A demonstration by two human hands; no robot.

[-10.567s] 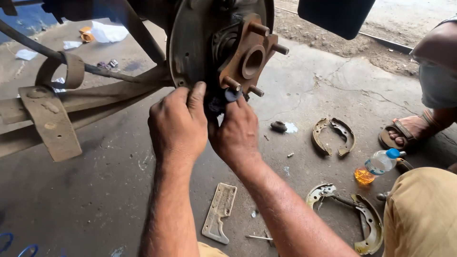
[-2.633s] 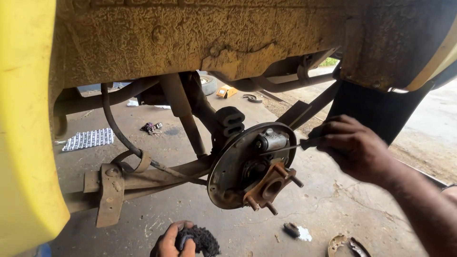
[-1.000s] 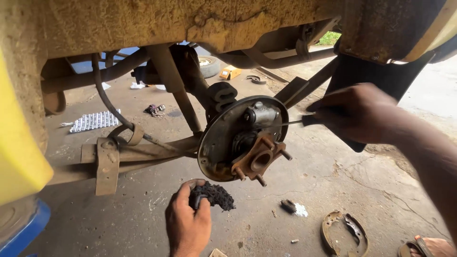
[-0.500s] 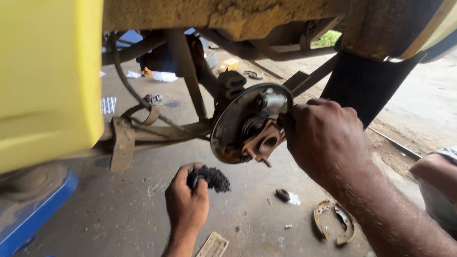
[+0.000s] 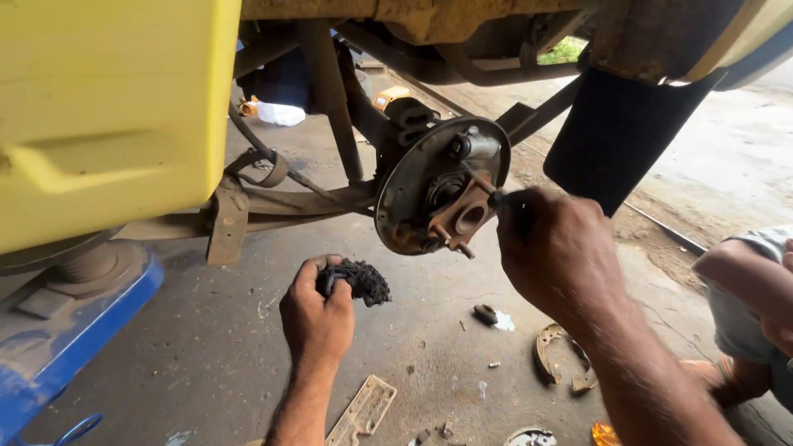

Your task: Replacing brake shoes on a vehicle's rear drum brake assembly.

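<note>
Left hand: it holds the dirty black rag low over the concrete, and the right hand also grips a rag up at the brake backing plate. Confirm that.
Not quite. The head view shows the right hand gripping a thin tool, not a rag, at the brake backing plate. The left hand does hold the dirty black rag low over the concrete.

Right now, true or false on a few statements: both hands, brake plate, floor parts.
1. The left hand holds a dark, greasy rag. True.
2. The right hand rests flat on the concrete floor. False: it is raised at the round rusty metal brake backing plate, closed on a thin tool.
3. Curved metal brake shoes lie on the floor. True.
4. A wheel is mounted on the hub. False: the hub flange is bare.
5. The vehicle body panel at upper left is red. False: yellow.
</note>
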